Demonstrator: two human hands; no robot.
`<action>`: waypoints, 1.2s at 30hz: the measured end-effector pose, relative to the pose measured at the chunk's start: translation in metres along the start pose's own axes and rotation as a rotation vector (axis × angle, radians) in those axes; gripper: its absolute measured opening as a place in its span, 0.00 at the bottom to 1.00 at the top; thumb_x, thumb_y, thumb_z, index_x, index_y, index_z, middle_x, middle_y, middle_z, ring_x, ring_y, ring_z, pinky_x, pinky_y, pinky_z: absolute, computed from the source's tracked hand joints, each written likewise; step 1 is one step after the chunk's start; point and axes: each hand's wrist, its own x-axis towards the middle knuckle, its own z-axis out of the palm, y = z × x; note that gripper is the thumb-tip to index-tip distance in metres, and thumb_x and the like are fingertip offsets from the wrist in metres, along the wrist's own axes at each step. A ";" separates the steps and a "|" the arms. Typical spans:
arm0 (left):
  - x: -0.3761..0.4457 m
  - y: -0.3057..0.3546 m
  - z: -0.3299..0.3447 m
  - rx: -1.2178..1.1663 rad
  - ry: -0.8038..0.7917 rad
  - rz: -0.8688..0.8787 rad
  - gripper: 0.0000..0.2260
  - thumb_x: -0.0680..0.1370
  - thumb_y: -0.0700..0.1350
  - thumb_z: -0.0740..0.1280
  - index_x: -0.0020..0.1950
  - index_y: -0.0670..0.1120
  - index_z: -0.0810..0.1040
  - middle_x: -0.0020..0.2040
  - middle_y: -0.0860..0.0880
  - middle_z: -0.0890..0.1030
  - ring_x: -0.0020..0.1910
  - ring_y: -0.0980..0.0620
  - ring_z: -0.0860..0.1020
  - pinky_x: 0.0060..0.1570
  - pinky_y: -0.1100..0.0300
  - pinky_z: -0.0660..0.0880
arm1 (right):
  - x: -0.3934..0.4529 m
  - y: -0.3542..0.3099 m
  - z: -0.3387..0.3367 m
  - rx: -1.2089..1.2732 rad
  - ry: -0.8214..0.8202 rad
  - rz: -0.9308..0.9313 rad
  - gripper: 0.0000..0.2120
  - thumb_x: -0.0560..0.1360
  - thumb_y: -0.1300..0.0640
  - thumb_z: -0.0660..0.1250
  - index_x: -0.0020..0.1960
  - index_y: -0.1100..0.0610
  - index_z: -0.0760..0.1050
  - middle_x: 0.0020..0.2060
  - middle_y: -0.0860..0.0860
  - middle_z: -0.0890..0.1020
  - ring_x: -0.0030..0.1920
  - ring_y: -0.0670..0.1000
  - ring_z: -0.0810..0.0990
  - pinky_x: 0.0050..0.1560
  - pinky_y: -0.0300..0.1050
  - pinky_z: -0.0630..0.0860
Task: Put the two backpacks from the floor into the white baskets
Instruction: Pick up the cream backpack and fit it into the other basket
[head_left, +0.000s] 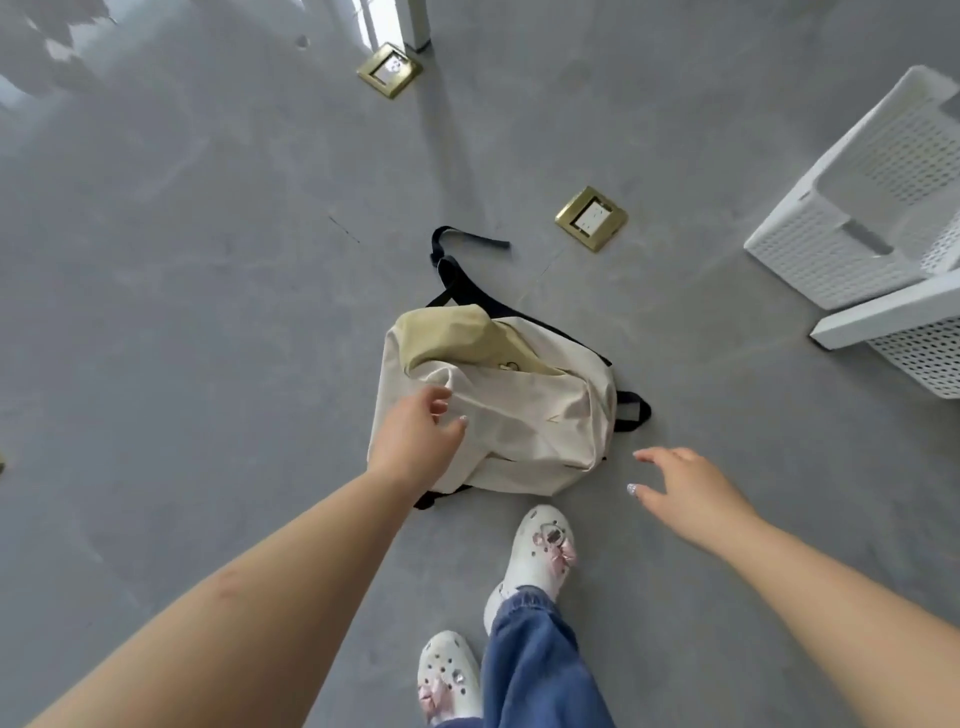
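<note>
A cream backpack (498, 410) is seen slumped on the grey floor (208, 260), left of the white baskets (852, 218). It is judged soft and light; the near top edge is best gathered. The left hand (415, 441) is curled loosely over it, nothing pinched; the right hand (691, 488) is spread open.

A smooth, glossy grey concrete floor (208, 260) fills the view (pale window light glares across its far left). Two square brass floor sockets (591, 218) sit recessed in it, and a white post (418, 23) stands beyond the farther one.
</note>
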 end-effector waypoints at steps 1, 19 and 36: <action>0.018 -0.007 0.006 0.006 -0.001 -0.003 0.20 0.77 0.48 0.65 0.69 0.49 0.72 0.62 0.51 0.78 0.61 0.52 0.77 0.56 0.57 0.74 | 0.019 -0.001 0.008 0.002 -0.003 0.010 0.23 0.76 0.46 0.63 0.69 0.48 0.67 0.67 0.53 0.71 0.65 0.56 0.72 0.61 0.50 0.72; 0.223 -0.146 0.123 0.304 0.051 -0.096 0.17 0.76 0.55 0.61 0.61 0.49 0.76 0.54 0.47 0.81 0.49 0.44 0.78 0.40 0.55 0.73 | 0.261 0.017 0.171 0.251 0.028 0.275 0.44 0.73 0.48 0.68 0.77 0.53 0.43 0.77 0.60 0.51 0.75 0.62 0.57 0.72 0.56 0.60; 0.206 -0.119 0.108 0.324 0.190 -0.146 0.07 0.76 0.45 0.62 0.38 0.47 0.73 0.33 0.49 0.72 0.40 0.42 0.73 0.34 0.58 0.65 | 0.236 -0.001 0.150 1.139 0.252 0.438 0.14 0.74 0.61 0.65 0.59 0.59 0.72 0.50 0.55 0.76 0.49 0.55 0.74 0.50 0.46 0.71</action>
